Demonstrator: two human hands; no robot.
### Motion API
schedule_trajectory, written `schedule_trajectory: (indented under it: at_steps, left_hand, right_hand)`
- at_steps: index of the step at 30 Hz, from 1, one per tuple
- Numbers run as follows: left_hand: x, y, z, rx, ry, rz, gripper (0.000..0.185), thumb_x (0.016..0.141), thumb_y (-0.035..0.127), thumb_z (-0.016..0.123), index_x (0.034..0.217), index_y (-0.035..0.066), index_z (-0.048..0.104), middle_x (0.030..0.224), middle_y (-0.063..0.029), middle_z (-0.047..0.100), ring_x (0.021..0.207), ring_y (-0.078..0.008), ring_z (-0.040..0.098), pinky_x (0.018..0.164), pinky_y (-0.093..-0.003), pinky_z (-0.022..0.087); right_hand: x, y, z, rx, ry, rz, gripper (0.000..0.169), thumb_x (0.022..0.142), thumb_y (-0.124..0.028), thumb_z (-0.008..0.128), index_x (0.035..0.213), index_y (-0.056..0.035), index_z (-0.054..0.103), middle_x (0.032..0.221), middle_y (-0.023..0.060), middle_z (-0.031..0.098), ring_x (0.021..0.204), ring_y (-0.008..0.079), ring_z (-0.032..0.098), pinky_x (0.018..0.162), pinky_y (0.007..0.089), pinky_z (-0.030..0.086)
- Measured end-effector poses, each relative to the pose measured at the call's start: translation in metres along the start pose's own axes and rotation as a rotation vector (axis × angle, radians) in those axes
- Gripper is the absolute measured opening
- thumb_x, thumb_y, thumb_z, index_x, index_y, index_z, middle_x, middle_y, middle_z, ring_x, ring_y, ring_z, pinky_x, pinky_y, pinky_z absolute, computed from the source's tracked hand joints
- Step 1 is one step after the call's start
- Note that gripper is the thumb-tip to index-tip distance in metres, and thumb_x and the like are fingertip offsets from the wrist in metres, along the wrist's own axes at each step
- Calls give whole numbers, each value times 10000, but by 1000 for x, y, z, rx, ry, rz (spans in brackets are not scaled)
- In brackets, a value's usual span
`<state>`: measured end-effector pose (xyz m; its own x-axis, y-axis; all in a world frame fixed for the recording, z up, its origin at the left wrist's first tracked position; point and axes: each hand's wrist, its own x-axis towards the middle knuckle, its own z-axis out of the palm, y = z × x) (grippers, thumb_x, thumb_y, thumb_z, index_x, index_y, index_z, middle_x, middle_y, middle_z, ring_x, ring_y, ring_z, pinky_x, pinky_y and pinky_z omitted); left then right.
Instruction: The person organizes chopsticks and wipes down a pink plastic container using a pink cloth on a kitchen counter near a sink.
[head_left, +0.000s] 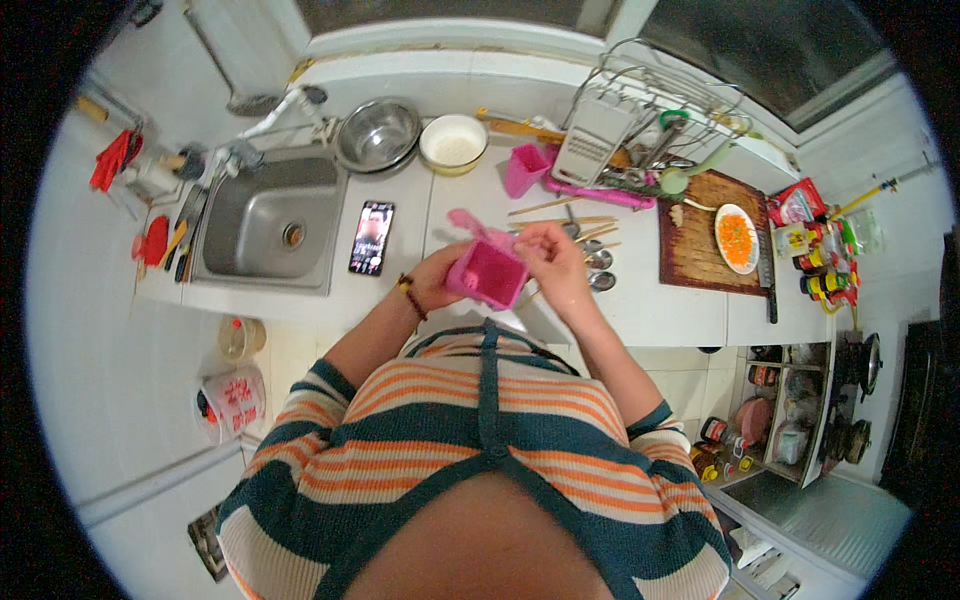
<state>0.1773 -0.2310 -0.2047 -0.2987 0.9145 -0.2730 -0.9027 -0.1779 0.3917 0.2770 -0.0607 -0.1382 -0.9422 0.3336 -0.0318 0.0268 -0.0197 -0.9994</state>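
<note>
A pink plastic holder (491, 276) is tilted at the counter's front edge, its open mouth towards me. My left hand (442, 276) grips its left side. My right hand (553, 259) is at its upper right rim, with thumb and fingertips together on pink material that looks like a cloth (480, 225); whether they pinch it is hard to tell. A second pink holder (525, 171) stands farther back on the counter. Several metal spoons (600, 259) and wooden chopsticks (555, 205) lie to the right of my right hand.
A smartphone (371, 238) lies beside the steel sink (274, 217). Behind are steel bowls (377, 135) and an enamel bowl (453, 144). Towards the right are a box grater (592, 139), a wire rack (675, 82), a wooden cutting board (686, 259) with a plate of chopped orange food (737, 238), and a knife (766, 274).
</note>
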Motion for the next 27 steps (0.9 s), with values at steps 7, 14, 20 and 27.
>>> schedule_trajectory:
  at_steps: [7, 14, 20, 27]
  left_hand:
    - [-8, -1, 32, 239, 76, 17, 327, 856, 140, 577, 1161, 52, 500, 1110, -60, 584, 938, -139, 609, 826, -280, 508]
    - [-14, -10, 22, 179, 81, 61, 306, 833, 104, 590, 1127, 47, 524, 1044, -56, 610, 907, -147, 613, 806, -286, 513]
    - [-16, -12, 8, 355, 42, 114, 357, 836, 120, 575, 1172, 24, 498, 908, -89, 637, 812, -163, 629, 756, -290, 515]
    - [-24, -11, 10, 281, 55, 87, 354, 838, 123, 562, 1171, 9, 532, 888, -77, 617, 810, -140, 603, 739, -262, 490]
  right_hand:
    - [-6, 2, 2, 119, -124, 132, 35, 865, -43, 576, 883, -37, 547, 681, -19, 548, 570, 40, 493, 502, 173, 385]
    - [-9, 17, 6, 3, -50, 99, 49, 858, -61, 591, 902, -50, 571, 723, -21, 561, 564, 29, 487, 487, 180, 376]
    - [-10, 7, 5, 201, -8, 201, 92, 854, -87, 605, 939, -63, 578, 744, -23, 561, 557, 42, 469, 497, 187, 391]
    - [2, 8, -9, 330, 69, 210, 94, 863, -90, 590, 947, -50, 573, 730, -13, 544, 546, 55, 450, 492, 195, 379]
